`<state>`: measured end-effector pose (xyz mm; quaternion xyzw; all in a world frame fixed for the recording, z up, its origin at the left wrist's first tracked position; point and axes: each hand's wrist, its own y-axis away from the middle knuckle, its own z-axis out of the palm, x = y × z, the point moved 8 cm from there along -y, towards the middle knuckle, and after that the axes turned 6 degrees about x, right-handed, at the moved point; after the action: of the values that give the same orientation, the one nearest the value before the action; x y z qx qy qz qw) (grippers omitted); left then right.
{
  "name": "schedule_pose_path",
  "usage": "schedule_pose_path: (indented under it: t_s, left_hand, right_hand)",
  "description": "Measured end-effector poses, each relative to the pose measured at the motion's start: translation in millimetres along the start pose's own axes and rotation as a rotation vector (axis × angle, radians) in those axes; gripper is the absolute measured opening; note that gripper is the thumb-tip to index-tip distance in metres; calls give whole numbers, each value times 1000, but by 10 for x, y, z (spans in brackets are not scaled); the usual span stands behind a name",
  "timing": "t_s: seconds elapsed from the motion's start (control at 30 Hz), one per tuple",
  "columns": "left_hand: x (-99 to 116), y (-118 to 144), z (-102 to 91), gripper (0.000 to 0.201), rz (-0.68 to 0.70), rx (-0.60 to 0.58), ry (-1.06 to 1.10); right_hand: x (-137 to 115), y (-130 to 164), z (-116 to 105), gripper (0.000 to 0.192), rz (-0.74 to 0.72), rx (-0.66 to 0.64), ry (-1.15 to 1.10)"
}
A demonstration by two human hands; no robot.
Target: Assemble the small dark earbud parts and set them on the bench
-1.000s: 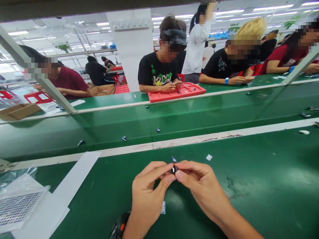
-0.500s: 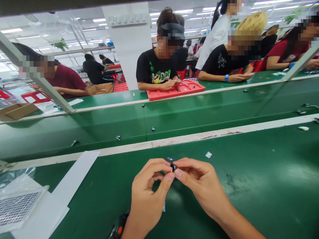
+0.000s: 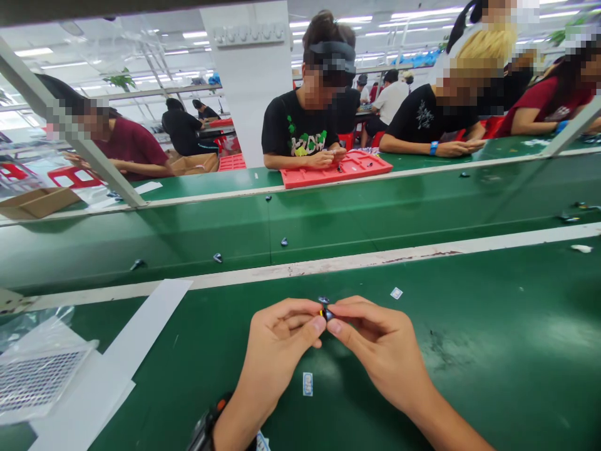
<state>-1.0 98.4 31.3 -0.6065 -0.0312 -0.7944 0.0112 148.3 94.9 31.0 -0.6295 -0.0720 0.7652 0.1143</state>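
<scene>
Two hands are meeting over the green tabletop [image 3: 479, 294], and one small dark part [image 3: 327, 315] is sitting right between their fingertips, so neither hand is lying clearly nearer to it. From the left hand [image 3: 277, 341] the part is lying to the right and far; from the right hand [image 3: 387, 344] it is lying to the left and far. Its long axis seems to be running near to far, with a bluish tip [image 3: 323, 300] showing just beyond the fingers; from where I'm standing I cannot tell whether that tip is joined to the rest.

The right hand is pinching the dark rounded side between thumb and forefinger. The left hand is closing its thumb and forefinger on the opposite edge, where a speck of yellow is showing. Both hands are holding the part just above the tabletop, palms apart. A printed label [image 3: 307, 384] is lying nearer, below the gap between the wrists, and a smaller square label [image 3: 397, 293] is lying far right.
</scene>
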Motion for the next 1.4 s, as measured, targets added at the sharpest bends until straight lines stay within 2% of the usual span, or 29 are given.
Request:
schedule_pose_path:
  t_s: [0.23, 0.47, 0.57, 0.67, 0.77, 0.87, 0.93, 1.0, 1.17, 1.27, 1.4]
  left_hand:
    - [88, 14, -27, 11, 144, 24, -64]
    - [161, 38, -33, 16, 238, 52, -186]
    - [281, 96, -15, 24, 428, 61, -319]
    - [378, 259, 60, 35, 726, 65, -512]
    - [353, 468, 179, 49, 996, 66, -715]
    - [257, 593, 285, 70, 1101, 31, -826]
    - [206, 623, 338, 78, 1093, -14, -860]
    - [204, 604, 313, 77, 1022, 9, -836]
    - [260, 449, 115, 51, 771, 145, -610]
    - [244, 277, 10, 38, 542, 206, -445]
    - [144, 65, 7, 36, 202, 150, -173]
  right_hand:
    - [93, 4, 15, 11, 70, 0, -60]
    - [202, 13, 18, 12, 215, -9, -205]
    - [223, 14, 25, 13, 245, -22, -231]
    - [265, 23, 24, 14, 294, -4, -270]
    - [314, 29, 12, 17, 356, 44, -321]
    - [324, 26, 0, 20, 393, 79, -366]
    - [318, 29, -1, 21, 404, 87, -376]
    - [313, 38, -6, 23, 404, 93, -376]
    - [292, 56, -12, 23, 342, 72, -355]
    - [255, 57, -15, 18, 289, 49, -310]
    - [155, 47, -28, 10, 182, 35, -176]
